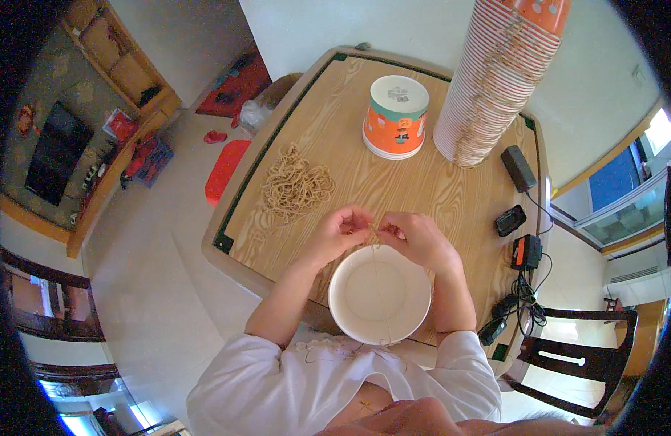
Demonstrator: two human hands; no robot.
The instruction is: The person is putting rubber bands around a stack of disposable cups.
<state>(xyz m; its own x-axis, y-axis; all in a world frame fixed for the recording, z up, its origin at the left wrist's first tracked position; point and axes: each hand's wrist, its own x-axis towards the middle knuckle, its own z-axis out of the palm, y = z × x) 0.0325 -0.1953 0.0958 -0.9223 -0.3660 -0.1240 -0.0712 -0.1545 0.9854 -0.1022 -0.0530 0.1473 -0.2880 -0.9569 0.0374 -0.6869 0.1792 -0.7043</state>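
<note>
A white paper bucket (379, 294) stands open side up at the table's near edge, close to my body. A thin tan string (380, 283) runs across its mouth. Just beyond the far rim, my left hand (344, 236) and my right hand (419, 240) meet, fingertips pinched together on tan string at the rim. The exact shape of the string between the fingers is too small to make out. Left of my hands lies a loose heap of tan strings (295, 185).
Behind my hands, upside-down orange-and-green paper buckets (395, 120) are nested. A tall leaning stack of buckets (499, 80), with tan string along its side, rises at the far right. Black adapters (519, 168) and tangled cables (526, 291) line the right edge, near a dark chair (579, 356).
</note>
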